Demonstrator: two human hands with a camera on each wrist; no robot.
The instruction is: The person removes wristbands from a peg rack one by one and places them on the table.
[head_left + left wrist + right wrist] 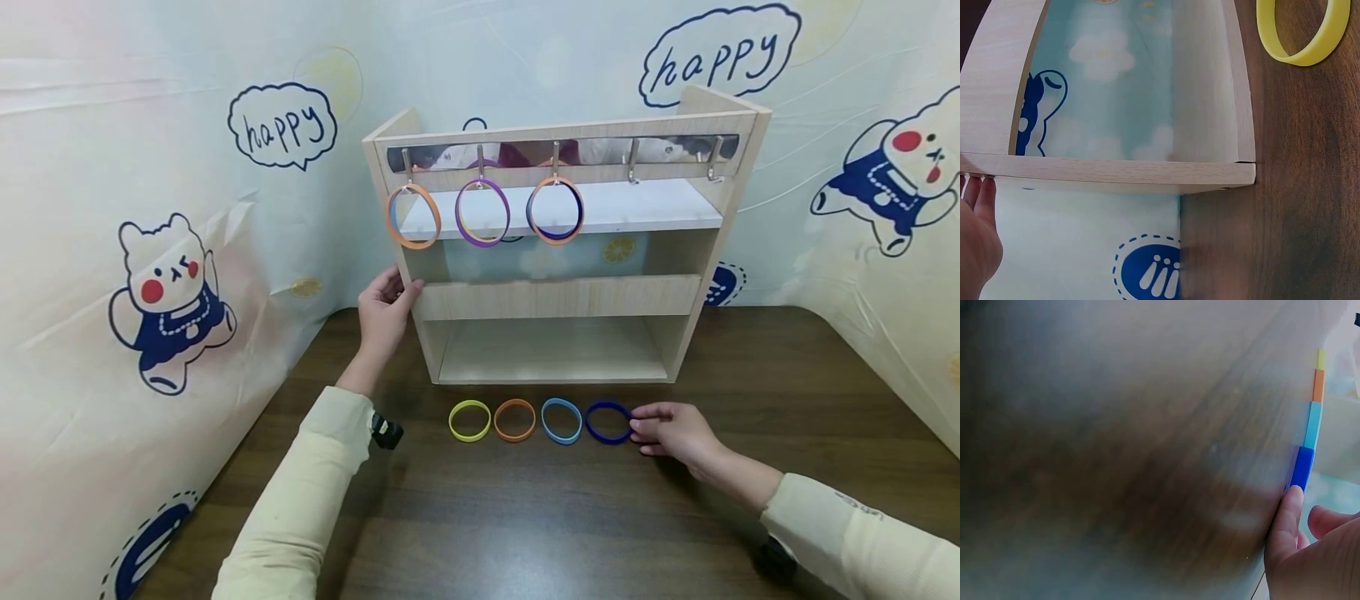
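Note:
On the table's front part lie a yellow wristband [470, 438], an orange wristband [515, 438], a light blue wristband [562, 441] and a dark blue wristband [609, 439], side by side in a row. My right hand [675, 431] reaches the dark blue one from the right, a fingertip against its outer edge. In the right wrist view the thumb [1330, 521] stands apart from it. With my left hand [385, 314] I hold the left side panel of the wooden shelf [555, 300], fingers [986, 200] at its outer side and thumb at the front edge.
A metal strip with several hooks [633, 160] runs along the shelf's top. Three hooks at the left carry bands: orange [435, 218], purple [507, 218], and an orange-and-navy group [580, 218]. A patterned curtain [487, 58] surrounds the brown table [540, 517].

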